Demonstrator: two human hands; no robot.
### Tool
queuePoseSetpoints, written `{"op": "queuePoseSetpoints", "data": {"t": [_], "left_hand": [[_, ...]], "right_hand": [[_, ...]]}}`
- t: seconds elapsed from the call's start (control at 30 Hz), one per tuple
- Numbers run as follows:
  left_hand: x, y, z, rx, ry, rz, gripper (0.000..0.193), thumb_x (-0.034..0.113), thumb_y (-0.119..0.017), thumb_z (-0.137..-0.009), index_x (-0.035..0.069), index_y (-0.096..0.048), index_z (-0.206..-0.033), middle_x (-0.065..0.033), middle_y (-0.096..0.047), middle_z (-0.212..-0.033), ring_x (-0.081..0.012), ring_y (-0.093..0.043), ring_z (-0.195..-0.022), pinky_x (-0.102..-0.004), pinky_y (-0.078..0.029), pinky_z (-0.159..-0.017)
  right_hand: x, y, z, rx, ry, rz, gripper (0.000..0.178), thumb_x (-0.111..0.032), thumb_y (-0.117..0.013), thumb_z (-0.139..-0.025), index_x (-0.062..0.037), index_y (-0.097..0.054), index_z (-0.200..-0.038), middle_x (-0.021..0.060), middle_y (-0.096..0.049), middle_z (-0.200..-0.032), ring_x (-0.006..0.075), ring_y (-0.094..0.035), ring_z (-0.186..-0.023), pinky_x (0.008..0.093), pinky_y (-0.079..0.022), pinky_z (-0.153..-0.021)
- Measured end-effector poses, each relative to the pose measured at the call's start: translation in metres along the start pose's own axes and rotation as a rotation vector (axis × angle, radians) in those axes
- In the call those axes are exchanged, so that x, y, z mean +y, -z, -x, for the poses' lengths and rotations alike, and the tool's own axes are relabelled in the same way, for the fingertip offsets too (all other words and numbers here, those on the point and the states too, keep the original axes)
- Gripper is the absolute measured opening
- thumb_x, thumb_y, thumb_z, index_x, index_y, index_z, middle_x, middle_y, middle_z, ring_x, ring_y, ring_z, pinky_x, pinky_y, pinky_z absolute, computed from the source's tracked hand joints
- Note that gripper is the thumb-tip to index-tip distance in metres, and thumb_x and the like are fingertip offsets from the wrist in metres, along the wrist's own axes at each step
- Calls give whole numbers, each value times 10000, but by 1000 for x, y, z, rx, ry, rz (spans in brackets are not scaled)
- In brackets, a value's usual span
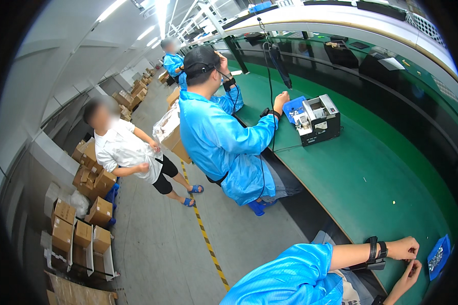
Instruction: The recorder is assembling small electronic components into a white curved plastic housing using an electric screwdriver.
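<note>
My left hand (405,248) is at the lower right over the green table, with black straps at its wrist. Its fingertips are pressed together. Just below it, my right hand (408,277) has its fingers closed too, close to the left fingertips. Whatever they pinch is too small and hidden to make out. Beside both hands sits a blue bin (438,257) holding several small metal parts.
A co-worker in a blue smock (224,142) sits along the table (336,178), one hand by a black-and-metal machine (319,120) with a blue tray (293,109). A dark tool (280,66) hangs above. Someone in a white shirt (124,147) stands in the aisle near cardboard boxes (62,233).
</note>
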State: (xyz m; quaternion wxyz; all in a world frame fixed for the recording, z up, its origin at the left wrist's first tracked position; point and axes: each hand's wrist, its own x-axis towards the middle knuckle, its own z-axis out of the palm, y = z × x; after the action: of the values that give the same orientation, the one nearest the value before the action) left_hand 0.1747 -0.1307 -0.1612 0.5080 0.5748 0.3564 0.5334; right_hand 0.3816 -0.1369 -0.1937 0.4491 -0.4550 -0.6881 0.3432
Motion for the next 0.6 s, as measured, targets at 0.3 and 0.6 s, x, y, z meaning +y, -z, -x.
{"op": "queuePoseSetpoints", "data": {"t": [0.3,0.6], "left_hand": [[3,0,0,19,-17,-20,173,72,-715,-915,-53,-665,-806,-142,-728,-735,-183,-708,-667,-326,-537,-586],[-1,0,0,10,-33,-50,176,73,-717,-910,-55,-675,-797,-141,-722,-724,-190,-688,-645,-339,-530,-578]], "right_hand": [[2,-1,0,-6,-15,-80,178,-146,-570,-1128,28,-590,-1097,40,-573,-1005,116,-564,-946,266,-469,-874],[3,-1,1,-17,-22,-104,164,-138,-571,-1126,22,-586,-1094,29,-567,-994,104,-559,-922,253,-468,-838]]}}
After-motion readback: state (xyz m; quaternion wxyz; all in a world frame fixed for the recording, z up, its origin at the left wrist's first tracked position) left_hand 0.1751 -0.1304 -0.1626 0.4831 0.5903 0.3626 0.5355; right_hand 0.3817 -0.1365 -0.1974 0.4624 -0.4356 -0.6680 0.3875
